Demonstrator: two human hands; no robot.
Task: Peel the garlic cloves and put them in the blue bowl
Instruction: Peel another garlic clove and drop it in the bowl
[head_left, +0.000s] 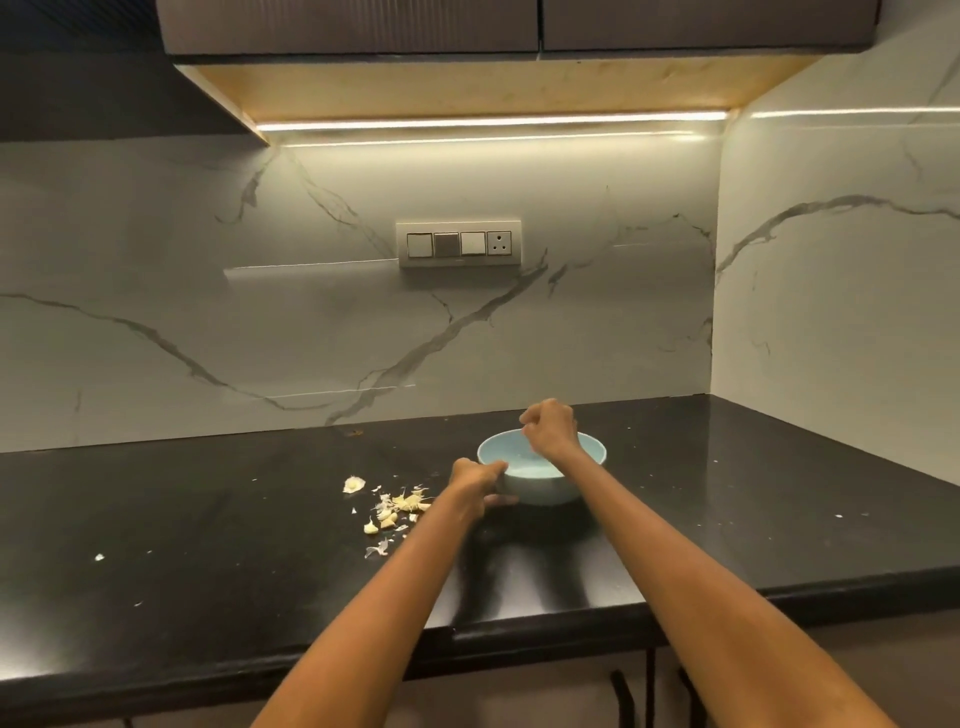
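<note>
While the round pale-blue ceramic bowl is steadied at its nine-o'clock rim by the left hand, the right hand is held above the bowl's twelve-o'clock side, fingers curled; whether a clove is pinched cannot be told. Loose garlic cloves and papery skins lie on the glossy black stone surface at nine o'clock from the bowl, nearer the left hand.

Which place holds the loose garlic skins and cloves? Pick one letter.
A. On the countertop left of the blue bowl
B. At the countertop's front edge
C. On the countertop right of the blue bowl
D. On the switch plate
A: the garlic skins and cloves lie scattered on the black countertop left of the blue bowl, beside the left hand.
</note>
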